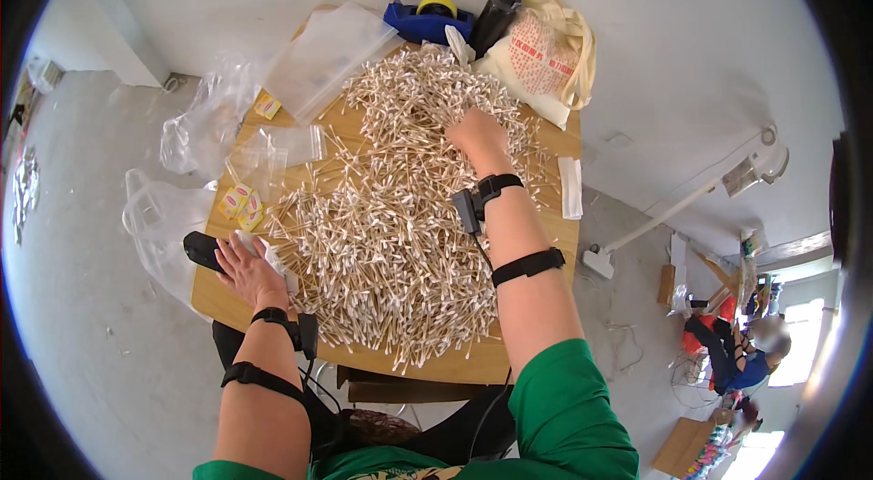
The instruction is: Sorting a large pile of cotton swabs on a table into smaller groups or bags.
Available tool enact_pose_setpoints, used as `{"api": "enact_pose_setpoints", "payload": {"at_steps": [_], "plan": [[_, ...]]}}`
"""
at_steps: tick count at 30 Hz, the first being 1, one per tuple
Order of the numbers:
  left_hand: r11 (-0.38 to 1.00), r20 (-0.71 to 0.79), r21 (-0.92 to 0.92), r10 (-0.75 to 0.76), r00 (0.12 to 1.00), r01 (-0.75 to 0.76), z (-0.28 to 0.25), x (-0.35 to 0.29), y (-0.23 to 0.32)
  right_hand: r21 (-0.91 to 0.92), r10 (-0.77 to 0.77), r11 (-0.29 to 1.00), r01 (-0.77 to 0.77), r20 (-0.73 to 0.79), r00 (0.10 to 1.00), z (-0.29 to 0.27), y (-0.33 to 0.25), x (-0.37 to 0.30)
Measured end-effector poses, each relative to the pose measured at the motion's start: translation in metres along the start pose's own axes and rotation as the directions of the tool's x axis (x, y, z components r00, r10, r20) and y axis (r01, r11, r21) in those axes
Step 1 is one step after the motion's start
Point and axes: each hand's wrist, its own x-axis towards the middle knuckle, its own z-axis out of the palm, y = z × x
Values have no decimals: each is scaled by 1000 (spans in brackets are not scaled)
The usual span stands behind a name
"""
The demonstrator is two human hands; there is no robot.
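A big heap of cotton swabs with wooden sticks covers most of the wooden table. My right hand reaches into the far part of the heap, fingers curled down among the swabs. Whether it grips any is hidden. My left hand lies flat near the table's left edge, fingers spread on a small clear plastic bag. A black device sits just left of that hand. Both forearms wear black straps and wrist bands.
Clear plastic bags and small yellow packets lie at the table's left and back. A blue tape dispenser, a black bottle and a cloth bag stand at the back. Another person sits far right.
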Motion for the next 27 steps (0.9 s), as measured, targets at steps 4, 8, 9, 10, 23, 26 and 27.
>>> {"api": "enact_pose_setpoints", "payload": {"at_steps": [4, 8, 9, 10, 23, 26, 27], "plan": [[999, 29, -29, -20, 999, 21, -1, 0, 4, 135, 0, 991, 8, -64, 998, 3, 25, 11], [1000, 55, -27, -6, 998, 8, -5, 2, 7, 229, -62, 970, 85, -106, 992, 1, 51, 7], [1000, 62, -19, -9, 998, 10, -5, 2, 6, 291, -80, 952, 95, -63, 995, 2, 57, 3], [1000, 65, -19, -8, 998, 9, -5, 3, 5, 289, -78, 953, 93, -62, 995, 5, 62, -2], [1000, 48, -2, 24, 999, -24, -12, -1, -5, 781, -263, 623, 36, 166, 950, 29, 87, -138], [998, 47, -37, 46, 998, -44, -12, -2, 6, 767, -306, 642, 14, 239, 922, 62, 113, -148], [998, 72, -64, 27, 997, -22, -18, -1, 8, 730, -281, 684, -11, 278, 919, 65, 109, -155]]}}
